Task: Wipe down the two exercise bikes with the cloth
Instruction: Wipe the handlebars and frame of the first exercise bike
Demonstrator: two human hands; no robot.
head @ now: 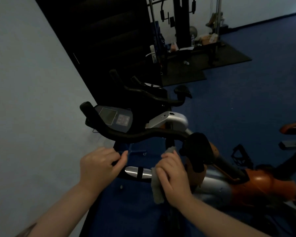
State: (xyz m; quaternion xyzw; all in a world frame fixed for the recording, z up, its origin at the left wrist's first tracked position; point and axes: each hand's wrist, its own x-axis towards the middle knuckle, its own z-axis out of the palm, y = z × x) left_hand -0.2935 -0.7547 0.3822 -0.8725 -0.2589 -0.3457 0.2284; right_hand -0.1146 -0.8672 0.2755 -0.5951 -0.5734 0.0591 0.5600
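The right hand (173, 177) is closed over a grey cloth (157, 189), pressing it against the near handlebar (138, 173) of the orange-and-silver exercise bike (256, 185); the cloth's tail hangs below the fingers. The left hand (99, 165) curls its fingers around the other end of that same low bar, just left of its silver grip plate (138, 171). Above the bar sweeps the bike's black upper handlebar (126, 134), and behind that sits the console (114, 118) with its small screen. Beyond the console stands the second bike (149, 94), dark against the black door (109, 40). Further behind it is a weight machine (181, 23) on black mats over blue floor (246, 82).
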